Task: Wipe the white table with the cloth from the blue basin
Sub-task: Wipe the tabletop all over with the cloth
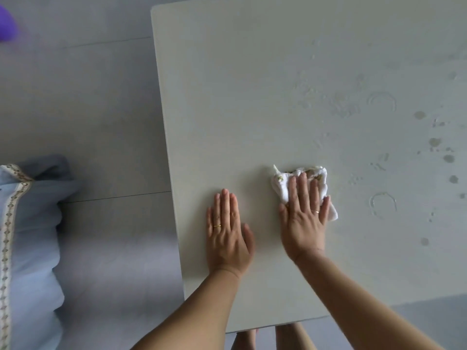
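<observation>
The white table (252,97) fills most of the view. A small white cloth (283,184) with a faint printed pattern lies bunched on it near the middle. My right hand (304,218) presses flat on the cloth with straight fingers, covering its near half. My left hand (227,233) rests flat on the bare tabletop, a short way left of the cloth, fingers straight and together. Water drops and ring marks (382,203) spot the right part of the table. The blue basin is not in view.
The table's left edge (166,137) runs down the middle of the view, with grey tiled floor (88,109) beyond it. Pale blue fabric with a patterned trim (27,236) lies at the lower left. A purple object (7,24) shows at the top left corner.
</observation>
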A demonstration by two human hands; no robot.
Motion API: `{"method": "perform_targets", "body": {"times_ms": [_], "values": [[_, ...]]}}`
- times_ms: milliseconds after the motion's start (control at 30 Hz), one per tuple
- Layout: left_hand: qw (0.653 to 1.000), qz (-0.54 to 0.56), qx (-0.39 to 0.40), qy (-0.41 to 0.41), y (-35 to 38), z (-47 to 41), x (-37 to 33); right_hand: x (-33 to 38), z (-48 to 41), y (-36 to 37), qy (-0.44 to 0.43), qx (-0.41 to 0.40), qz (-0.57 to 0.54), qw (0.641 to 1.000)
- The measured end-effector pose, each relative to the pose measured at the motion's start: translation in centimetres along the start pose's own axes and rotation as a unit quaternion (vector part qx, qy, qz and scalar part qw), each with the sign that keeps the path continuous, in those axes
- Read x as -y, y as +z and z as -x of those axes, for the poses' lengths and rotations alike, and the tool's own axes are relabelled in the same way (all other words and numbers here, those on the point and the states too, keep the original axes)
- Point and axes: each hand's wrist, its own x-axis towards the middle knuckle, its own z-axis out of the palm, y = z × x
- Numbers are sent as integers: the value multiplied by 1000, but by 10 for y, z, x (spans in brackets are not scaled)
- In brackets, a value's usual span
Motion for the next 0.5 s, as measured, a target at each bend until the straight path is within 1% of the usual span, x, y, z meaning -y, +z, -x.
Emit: {"method": "perform_targets", "body": {"times_ms": [33,100,200,233,267,333,400,433,467,500], "values": [[1000,-2,1,1,0,-1,0,10,14,6,-11,9,-3,1000],[1000,2,-1,5,0,-2,0,17,44,17,-78,26,2,997],[1000,14,-9,8,-2,-1,-1,-11,59,10,-213,50,56,974],[1000,14,-12,10,-3,0,-1,-25,53,6,-229,48,80,969],[1000,12,-14,11,-2,0,0,-38,46,1,-217,43,91,971],[1000,11,-20,10,0,1,0,-52,33,-9,-130,27,62,989],[999,15,-27,7,1,1,0,-40,36,-7,-43,9,11,999],[999,17,-31,7,1,1,0,-27,44,-1,-16,5,-4,1000],[999,17,-33,7,2,1,0,-14,57,8,-10,9,-11,1000],[999,18,-34,8,3,1,0,-3,72,16,-27,16,-11,999]]}}
